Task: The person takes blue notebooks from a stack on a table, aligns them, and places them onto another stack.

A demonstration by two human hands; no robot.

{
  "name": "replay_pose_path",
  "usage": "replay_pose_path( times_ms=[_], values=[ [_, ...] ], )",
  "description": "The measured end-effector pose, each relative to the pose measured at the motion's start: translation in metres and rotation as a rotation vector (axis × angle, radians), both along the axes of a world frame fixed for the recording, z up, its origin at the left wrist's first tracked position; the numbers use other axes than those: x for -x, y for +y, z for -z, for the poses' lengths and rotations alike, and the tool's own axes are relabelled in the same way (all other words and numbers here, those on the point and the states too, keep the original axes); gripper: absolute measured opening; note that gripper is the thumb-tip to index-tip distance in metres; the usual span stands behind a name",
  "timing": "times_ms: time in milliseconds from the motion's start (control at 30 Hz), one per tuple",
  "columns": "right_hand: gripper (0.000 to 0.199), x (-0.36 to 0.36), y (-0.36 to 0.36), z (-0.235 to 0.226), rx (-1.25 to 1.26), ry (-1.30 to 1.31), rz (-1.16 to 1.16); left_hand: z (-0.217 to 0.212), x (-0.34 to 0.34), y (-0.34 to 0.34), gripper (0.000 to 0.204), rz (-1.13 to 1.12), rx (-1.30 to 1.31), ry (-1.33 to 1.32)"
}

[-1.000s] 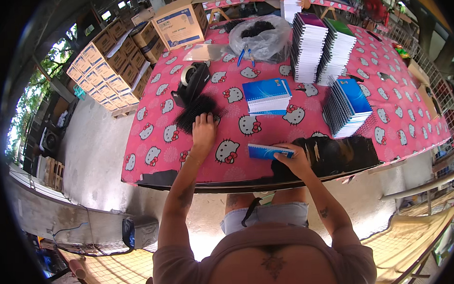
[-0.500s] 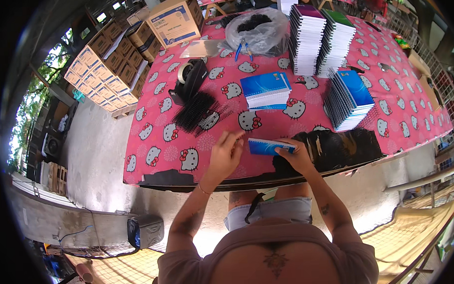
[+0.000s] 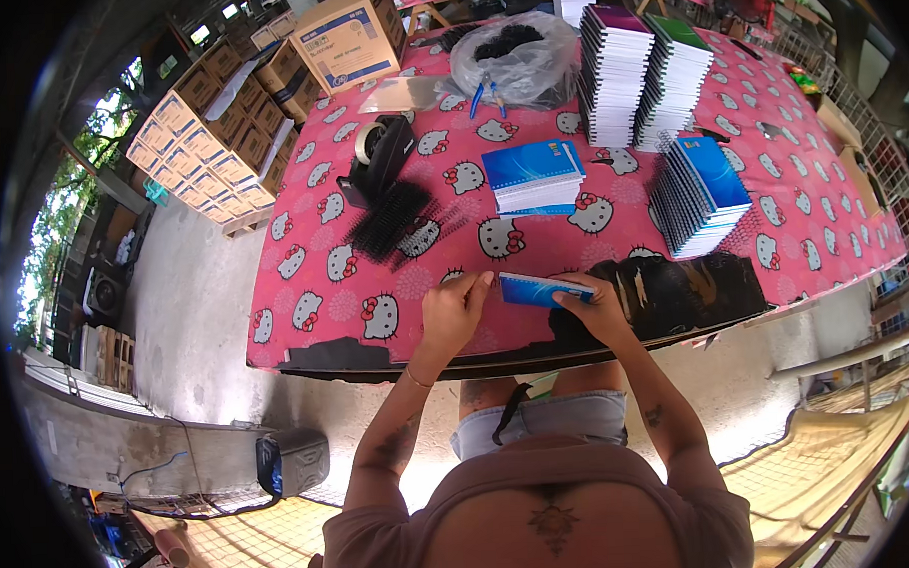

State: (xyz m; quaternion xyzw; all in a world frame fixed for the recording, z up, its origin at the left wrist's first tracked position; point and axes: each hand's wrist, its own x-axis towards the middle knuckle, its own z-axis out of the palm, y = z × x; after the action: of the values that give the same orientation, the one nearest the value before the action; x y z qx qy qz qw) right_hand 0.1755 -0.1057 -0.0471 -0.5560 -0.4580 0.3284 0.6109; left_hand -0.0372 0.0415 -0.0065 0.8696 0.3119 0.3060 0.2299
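A small blue-covered notebook (image 3: 531, 290) is tilted up just above the table's near edge, with my right hand (image 3: 600, 309) closed on its right end, thumb across the cover. A row of holes runs along its upper edge. Close to the notebook's left end, my left hand (image 3: 455, 310) has its fingers curled and pinched together; whatever they hold, if anything, is too small to make out. Beyond my hands lies a stack of blue-covered pads (image 3: 537, 176). A pile of black spiral binding coils (image 3: 396, 222) rests to the left.
A black tape dispenser (image 3: 380, 161) stands behind the coils. Blue-handled pliers (image 3: 488, 98) lie by a clear plastic bag (image 3: 552, 65) of black coils. Bound notebooks (image 3: 702, 200) are piled at right, taller stacks (image 3: 613, 88) behind. Cartons (image 3: 351, 47) stand far left. Pink patterned cloth (image 3: 434, 270) covers the table.
My left hand has turned slightly and its fingers have drawn together near the notebook's left end. The notebook and my right hand have hardly moved.
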Motion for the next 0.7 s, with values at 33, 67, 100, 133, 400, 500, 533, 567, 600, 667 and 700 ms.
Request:
replay_pose_path(
  times_ms=[33,67,100,133,400,500,533,567,600,667,700],
  values=[
    [0.024,-0.001,0.0,0.002,-0.017,-0.012,-0.01,-0.001,0.0,0.001,0.017,-0.014,0.035,0.024],
    [0.024,-0.002,0.0,0.005,-0.034,-0.024,-0.02,-0.002,-0.001,0.001,0.016,0.007,0.052,-0.044],
    [0.025,-0.002,0.0,0.007,-0.052,-0.036,-0.031,-0.004,-0.002,0.0,0.016,0.027,0.068,-0.113],
    [0.025,-0.003,-0.001,0.007,-0.054,-0.048,-0.034,-0.008,-0.004,0.0,0.016,0.051,0.084,-0.182],
    [0.024,-0.005,-0.001,0.001,-0.009,-0.012,-0.091,-0.016,0.005,0.014,0.034,0.36,0.057,0.073],
    [0.025,-0.007,-0.002,0.009,0.013,-0.005,-0.051,-0.027,-0.009,-0.003,0.048,0.256,-0.188,0.191],
    [0.025,-0.006,-0.001,0.01,0.005,-0.031,-0.045,-0.029,-0.012,-0.011,0.054,0.194,-0.347,0.241],
    [0.025,-0.004,0.0,0.011,0.0,-0.054,-0.041,-0.023,-0.015,-0.021,0.058,0.129,-0.408,0.253],
    [0.025,-0.002,0.001,0.013,-0.004,-0.078,-0.037,-0.012,-0.017,-0.033,0.064,0.063,-0.469,0.266],
    [0.024,0.001,0.0,0.004,0.006,-0.059,-0.03,0.017,-0.014,-0.06,0.072,-0.01,-0.491,0.269],
    [0.024,0.001,-0.001,0.001,0.01,-0.054,-0.02,0.037,-0.009,-0.076,0.075,-0.018,-0.461,0.261]
  ],
)
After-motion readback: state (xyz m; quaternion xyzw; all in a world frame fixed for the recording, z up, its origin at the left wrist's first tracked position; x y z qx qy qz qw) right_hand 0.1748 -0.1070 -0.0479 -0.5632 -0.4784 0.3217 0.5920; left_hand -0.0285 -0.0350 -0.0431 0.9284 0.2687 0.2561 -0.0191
